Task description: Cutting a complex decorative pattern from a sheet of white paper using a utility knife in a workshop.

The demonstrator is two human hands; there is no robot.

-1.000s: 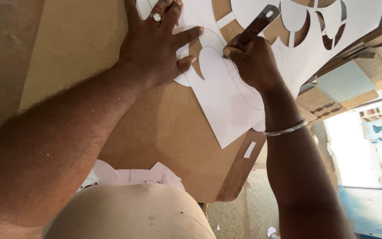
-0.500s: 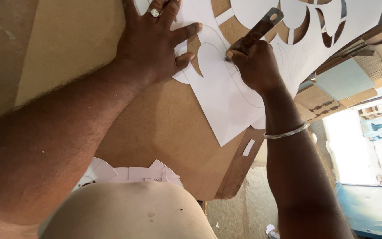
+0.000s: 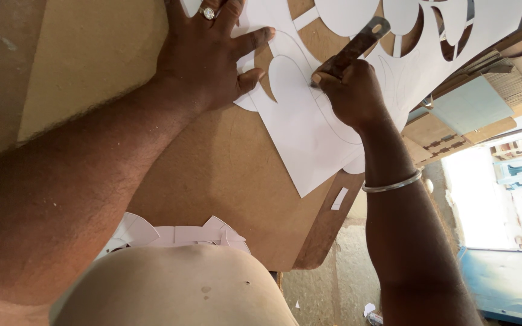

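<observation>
A white paper stencil [image 3: 309, 130] with curved cut-out shapes lies on a brown board [image 3: 219, 175]. My left hand [image 3: 209, 51], with a ring on one finger, presses flat on the paper's left part, fingers spread. My right hand [image 3: 351, 90] grips a dark metal cutting knife [image 3: 354, 48], its tip on a drawn curve in the paper just right of my left thumb. A silver bangle [image 3: 392, 184] circles my right wrist.
White paper offcuts [image 3: 176, 232] lie at the board's near edge by my body. A small paper scrap [image 3: 339, 198] rests on a brown board strip. Stacked boards and a pale blue sheet [image 3: 472, 105] lie at right. A bright opening and a blue surface [image 3: 509, 281] are at lower right.
My right hand and the knife have shifted slightly along the drawn curve. The left hand stays pressed on the paper.
</observation>
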